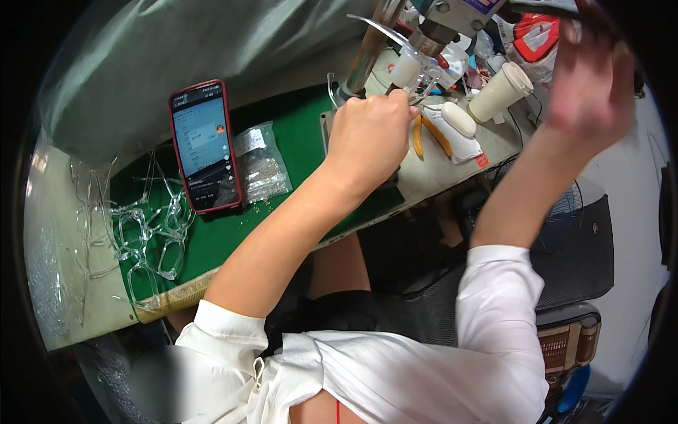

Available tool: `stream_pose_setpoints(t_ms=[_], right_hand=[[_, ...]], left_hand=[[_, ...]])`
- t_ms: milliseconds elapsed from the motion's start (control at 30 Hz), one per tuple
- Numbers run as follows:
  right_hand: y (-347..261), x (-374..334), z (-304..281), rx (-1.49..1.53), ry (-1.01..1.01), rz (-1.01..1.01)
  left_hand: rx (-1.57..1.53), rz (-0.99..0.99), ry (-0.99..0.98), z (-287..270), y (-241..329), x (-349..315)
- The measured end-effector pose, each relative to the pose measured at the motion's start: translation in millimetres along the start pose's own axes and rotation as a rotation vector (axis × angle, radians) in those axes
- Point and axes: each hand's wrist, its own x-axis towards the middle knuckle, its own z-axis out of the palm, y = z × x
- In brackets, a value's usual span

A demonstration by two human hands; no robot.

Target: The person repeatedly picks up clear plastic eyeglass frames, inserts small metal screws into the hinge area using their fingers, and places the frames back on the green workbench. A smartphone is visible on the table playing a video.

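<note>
**Transparent eyeglass frame at the press, left hand closed on it**

Head view: The left hand [371, 131] is curled tight, apparently clamped on a clear, glossy plastic eyeglass frame [426, 75] just below the metal head of a press [438, 32]; its fingertips are partly hidden. The right hand [592, 88] is raised near a dark lever [544, 10]; blur prevents telling its grip. A tangle of clear, thin-rimmed frames [145, 230] lies at left, partly over a flat green mat [219, 244]. A red-edged rectangular phone [203, 145] adjoins a crinkled plastic bag [263, 166]. Right of the press: yellow-handled pliers [419, 136], a smooth white oval case [458, 119] and a tapered, pale lidded cup [500, 92].
</note>
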Motion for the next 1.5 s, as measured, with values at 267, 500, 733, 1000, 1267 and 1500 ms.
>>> stream_pose_setpoints(t_ms=[267, 500, 733, 1000, 1267, 1500], right_hand=[[3.3, -19.5, 21.6, -0.262, 0.256, -0.196], [76.1, -95.1, 67.3, -0.389, 0.479, -0.076], [98.1, -254.1, 80.7, -0.546, 0.404, 0.501], [114.8, -223.9, 128.3, -0.476, 0.206, 0.457], [100.1, -240.1, 129.3, -0.588, 0.167, 0.534], [98.6, -235.0, 153.9, -0.571, 0.107, 0.495]], left_hand=[[0.020, 0.045, 0.060, 0.3, 1.3, 4.4], [-0.308, -0.113, -0.011, -108.7, -16.2, -78.3], [-0.555, -0.524, 0.399, -402.3, -53.8, -280.9], [-0.636, -0.832, 0.575, -441.4, -96.1, -353.7], [-0.571, -0.864, 0.667, -508.3, -99.0, -406.7], [-0.240, -1.481, 0.351, -490.4, -153.7, -347.4]])
